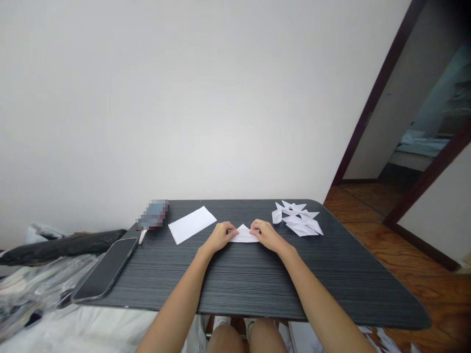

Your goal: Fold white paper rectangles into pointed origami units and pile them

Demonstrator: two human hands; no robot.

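Observation:
A small sheet of white paper (243,236), folded to a point at its far side, lies on the dark table between my hands. My left hand (221,235) pinches its left end, fingertips pressed on the fold. At the opposite end my right hand (265,234) grips the paper the same way. The fingers partly cover both ends of it. Beyond my left hand lies a flat white paper rectangle (192,224). Several folded, pointed white paper pieces (300,220) are heaped to the right of my right hand.
The dark table (253,284) stands against a white wall. On its left edge rest a phone (106,268) and a pixelated red-edged object (153,214), with a small white item (143,236) beside it. Plastic-wrapped things (47,279) lie left of the table. Paper scraps (386,339) lie below right.

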